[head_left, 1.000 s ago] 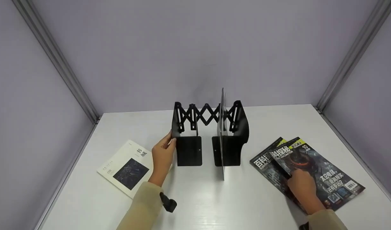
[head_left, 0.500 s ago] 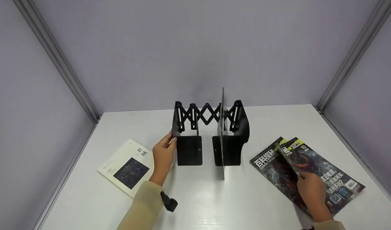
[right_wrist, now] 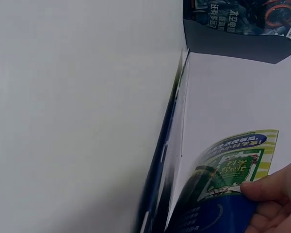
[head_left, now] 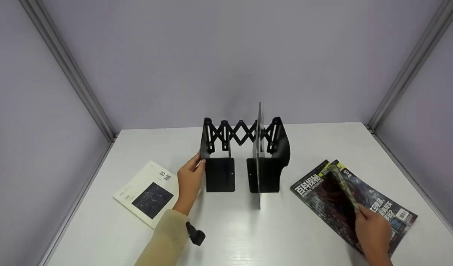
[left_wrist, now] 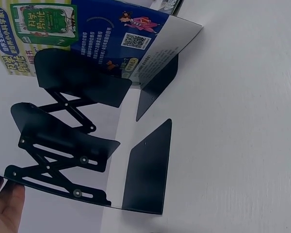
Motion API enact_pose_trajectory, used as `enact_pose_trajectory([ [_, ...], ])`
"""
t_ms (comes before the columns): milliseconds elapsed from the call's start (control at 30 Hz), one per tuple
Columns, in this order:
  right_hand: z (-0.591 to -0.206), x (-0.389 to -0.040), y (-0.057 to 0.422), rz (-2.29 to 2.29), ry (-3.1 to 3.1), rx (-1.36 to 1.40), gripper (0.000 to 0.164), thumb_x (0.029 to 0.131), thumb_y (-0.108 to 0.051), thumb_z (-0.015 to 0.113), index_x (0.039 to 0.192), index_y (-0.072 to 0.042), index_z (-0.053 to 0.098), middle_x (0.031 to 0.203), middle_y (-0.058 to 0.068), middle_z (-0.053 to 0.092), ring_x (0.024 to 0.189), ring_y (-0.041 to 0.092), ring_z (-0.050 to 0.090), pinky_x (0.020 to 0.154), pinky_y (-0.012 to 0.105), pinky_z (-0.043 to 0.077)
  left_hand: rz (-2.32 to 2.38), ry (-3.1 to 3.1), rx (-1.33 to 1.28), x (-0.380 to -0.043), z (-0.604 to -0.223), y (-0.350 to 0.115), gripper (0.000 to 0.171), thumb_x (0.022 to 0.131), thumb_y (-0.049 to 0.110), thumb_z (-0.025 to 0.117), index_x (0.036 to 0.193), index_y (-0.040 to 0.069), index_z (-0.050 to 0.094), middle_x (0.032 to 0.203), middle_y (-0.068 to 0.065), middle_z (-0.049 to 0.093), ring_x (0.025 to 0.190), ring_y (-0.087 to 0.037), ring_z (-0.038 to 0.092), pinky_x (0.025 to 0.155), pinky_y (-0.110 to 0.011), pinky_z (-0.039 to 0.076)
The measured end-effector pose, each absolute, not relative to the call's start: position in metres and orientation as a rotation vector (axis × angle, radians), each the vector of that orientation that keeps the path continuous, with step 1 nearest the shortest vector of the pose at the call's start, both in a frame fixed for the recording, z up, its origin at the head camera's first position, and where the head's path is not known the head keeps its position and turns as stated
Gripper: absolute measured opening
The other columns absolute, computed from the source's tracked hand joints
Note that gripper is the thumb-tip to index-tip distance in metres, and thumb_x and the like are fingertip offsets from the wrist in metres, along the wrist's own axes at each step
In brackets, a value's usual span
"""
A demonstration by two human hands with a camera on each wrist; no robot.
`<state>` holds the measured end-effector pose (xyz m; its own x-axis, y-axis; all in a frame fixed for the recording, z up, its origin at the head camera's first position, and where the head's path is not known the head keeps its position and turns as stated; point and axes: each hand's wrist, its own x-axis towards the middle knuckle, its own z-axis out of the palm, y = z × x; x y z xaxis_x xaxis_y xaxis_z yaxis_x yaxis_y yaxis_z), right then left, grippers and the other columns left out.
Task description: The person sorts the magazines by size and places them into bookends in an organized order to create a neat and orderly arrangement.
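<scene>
Bookrack [head_left: 220, 177] near back edge of bench [head_left: 226, 240]; left hand [head_left: 189, 179] pinches its left end, likely for steadiness. Right hand [head_left: 372, 225] pinches tilted magazine [right_wrist: 233, 170] toward right edge.

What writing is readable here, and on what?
"百科探秘": lower magazine
"10": held magazine, front
"太空电梯": same front
"小小科学家!": its back, and the standing magazine's
"科学": both backs
Pale booklet and remaining print: too small or blurred.
</scene>
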<state>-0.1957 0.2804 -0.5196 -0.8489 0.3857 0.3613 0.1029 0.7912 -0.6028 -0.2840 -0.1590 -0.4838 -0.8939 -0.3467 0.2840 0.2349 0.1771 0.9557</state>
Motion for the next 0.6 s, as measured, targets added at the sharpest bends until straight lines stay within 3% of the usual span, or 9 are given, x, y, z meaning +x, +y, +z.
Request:
enact_pose_trajectory([
  [67,-0.517,-0.191,0.279,0.813,-2.465,-0.402,0.021,0.090,0.001,0.063,0.108,0.011,0.069,0.099,0.032,0.068,0.079,0.049,0.070,0.047,0.042,0.049,-1.767,-2.027,0.104,-0.283,-0.483,-0.159,0.036,0.096,0.007,0.064,0.131,0.001,0.062,0.135,-0.017,0.062,0.127,-0.030,0.060,0.100,-0.029,0.055],
  [133,-0.515,-0.187,0.276,0.823,-2.416,-0.425,0.021,0.091,0.001,0.063,0.109,0.009,0.069,0.098,0.030,0.069,0.078,0.048,0.070,0.046,0.041,0.047,-1.777,-2.021,0.101,-0.284,-0.484,-0.159,0.036,0.096,0.007,0.063,0.132,0.000,0.062,0.136,-0.018,0.061,0.127,-0.032,0.059,0.101,-0.030,0.055],
  [267,-0.511,-0.181,0.270,0.852,-2.331,-0.465,0.021,0.091,0.001,0.064,0.111,0.008,0.068,0.101,0.029,0.068,0.092,0.048,0.069,0.067,0.059,0.055,-1.780,-2.010,0.103,-0.284,-0.485,-0.158,0.036,0.096,0.006,0.063,0.131,-0.001,0.062,0.135,-0.020,0.061,0.126,-0.033,0.060,0.100,-0.031,0.056],
  [367,-0.506,-0.177,0.265,0.887,-2.299,-0.511,0.022,0.092,0.000,0.064,0.112,0.007,0.068,0.104,0.028,0.068,0.097,0.045,0.068,0.076,0.058,0.053,-1.766,-2.020,0.116,-0.284,-0.484,-0.158,0.036,0.096,0.005,0.064,0.131,-0.002,0.062,0.135,-0.020,0.061,0.126,-0.033,0.060,0.099,-0.031,0.056],
  [400,-0.504,-0.176,0.264,0.894,-2.293,-0.519,0.022,0.091,0.000,0.064,0.112,0.007,0.068,0.104,0.028,0.068,0.098,0.044,0.068,0.075,0.054,0.055,-1.764,-2.023,0.119,-0.284,-0.485,-0.158,0.036,0.096,0.005,0.064,0.131,-0.002,0.062,0.134,-0.020,0.061,0.126,-0.032,0.060,0.099,-0.031,0.056],
  [500,-0.498,-0.174,0.260,0.925,-2.267,-0.513,0.022,0.091,0.000,0.066,0.111,0.007,0.069,0.106,0.026,0.068,0.098,0.038,0.067,0.064,0.025,0.061,-1.755,-2.027,0.120,-0.284,-0.484,-0.158,0.036,0.096,0.005,0.064,0.130,-0.002,0.062,0.134,-0.021,0.061,0.126,-0.032,0.060,0.099,-0.030,0.056],
  [567,-0.495,-0.174,0.257,0.929,-2.250,-0.503,0.022,0.091,0.000,0.066,0.112,0.006,0.069,0.107,0.025,0.068,0.099,0.035,0.066,0.058,0.003,0.053,-1.766,-2.019,0.116,-0.284,-0.483,-0.158,0.036,0.095,0.005,0.064,0.131,-0.003,0.062,0.134,-0.021,0.061,0.125,-0.032,0.061,0.099,-0.029,0.056],
  [600,-0.493,-0.173,0.256,0.947,-2.239,-0.496,0.022,0.091,0.001,0.066,0.112,0.006,0.069,0.107,0.026,0.068,0.098,0.024,0.068,0.057,-0.006,0.045,-1.772,-2.014,0.114,-0.284,-0.483,-0.158,0.036,0.095,0.005,0.064,0.131,-0.003,0.062,0.134,-0.021,0.061,0.125,-0.033,0.061,0.099,-0.029,0.056],
])
